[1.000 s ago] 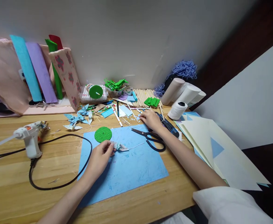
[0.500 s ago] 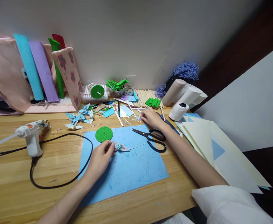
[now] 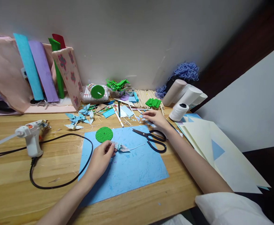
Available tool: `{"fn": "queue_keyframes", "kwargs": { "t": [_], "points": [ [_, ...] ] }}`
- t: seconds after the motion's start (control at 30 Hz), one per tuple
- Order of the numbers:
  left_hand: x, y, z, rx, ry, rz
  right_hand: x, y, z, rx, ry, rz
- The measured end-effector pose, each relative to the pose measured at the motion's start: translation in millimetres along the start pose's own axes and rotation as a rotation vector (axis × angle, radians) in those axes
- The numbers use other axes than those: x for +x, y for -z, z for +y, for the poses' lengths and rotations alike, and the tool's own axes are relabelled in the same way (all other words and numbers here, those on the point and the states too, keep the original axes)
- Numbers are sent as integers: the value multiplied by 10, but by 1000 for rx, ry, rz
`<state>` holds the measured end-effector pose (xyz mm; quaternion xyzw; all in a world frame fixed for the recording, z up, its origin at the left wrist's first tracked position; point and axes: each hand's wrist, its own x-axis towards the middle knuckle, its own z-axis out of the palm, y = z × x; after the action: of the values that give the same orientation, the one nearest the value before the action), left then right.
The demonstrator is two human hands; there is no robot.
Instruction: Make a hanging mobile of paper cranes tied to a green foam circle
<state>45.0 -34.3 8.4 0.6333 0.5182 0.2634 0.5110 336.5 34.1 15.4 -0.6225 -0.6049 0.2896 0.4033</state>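
Note:
My left hand (image 3: 103, 155) pinches a small folded paper crane (image 3: 123, 148), white and blue, above a blue sheet (image 3: 132, 178). A white string (image 3: 138, 146) trails from the crane to the right. A green disc (image 3: 104, 134) lies just beyond my left fingers. My right hand (image 3: 156, 118) is over the far side of the desk with its fingers stretched out and apart, near small paper scraps (image 3: 134, 118) and a marker (image 3: 140, 109). Nothing shows in its grasp. Black-handled scissors (image 3: 148, 136) lie on the sheet's right edge, below my right hand.
A glue gun (image 3: 32, 137) stands at left, its black cable looping toward the sheet. Several blue folded cranes (image 3: 78, 118) lie behind. Wooden sticks (image 3: 146, 97), a thread spool (image 3: 179, 112) and large paper sheets (image 3: 228, 159) are along the back and right.
My right hand has shifted a little to the right, and its fingers have spread, uncovering more of the marker. My left hand and the crane have stayed put.

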Motion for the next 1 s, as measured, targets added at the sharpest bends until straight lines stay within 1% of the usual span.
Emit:
{"fn": "queue_keyframes", "kwargs": {
  "t": [0.1,0.23,0.5,0.57,0.7,0.77,0.9,1.0],
  "points": [
    [6,-2,-3,1,0,1,-17,9,6,63,-52,12],
    [3,-2,-2,-4,-2,4,13,9,49,37,-88,33],
    [-9,1,27,-27,5,14,63,-64,103,-30,-66,-10],
    [-4,0,27,-34,8,15,56,-76,106,-37,-60,7],
    [-2,-1,20,-16,-2,16,42,-72,99,-56,-57,98],
    [-6,-1,20,-12,-8,14,36,-65,83,-45,-63,122],
    [-12,-2,24,-24,-12,11,-11,-65,14,41,-79,86],
    [-9,-3,22,-37,-12,23,-121,-81,-81,140,-105,31]
  ]
}}
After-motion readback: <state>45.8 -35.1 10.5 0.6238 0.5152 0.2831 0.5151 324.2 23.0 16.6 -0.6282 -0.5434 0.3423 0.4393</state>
